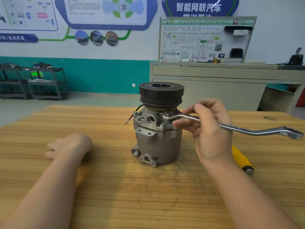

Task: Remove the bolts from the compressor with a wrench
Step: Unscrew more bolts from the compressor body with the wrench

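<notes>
A grey metal compressor [156, 142] stands upright in the middle of the wooden table [115, 187], with its black pulley [161, 93] on top. Bolts [137, 119] sit on the flange around its upper body. My right hand [209, 129] grips a long silver ring wrench [247, 130] by the shaft. The wrench's near end rests at a bolt on the compressor's upper right side. My left hand [69, 146] lies on the table left of the compressor, fingers curled down over a small metal part [86, 157] that peeks out beside the wrist.
A yellow-handled tool [241, 160] lies on the table behind my right wrist. A thin wire with a metal tip [130, 119] sticks out of the compressor to the left. Beyond the table are a grey cabinet [214, 90] and dark shelving [33, 83].
</notes>
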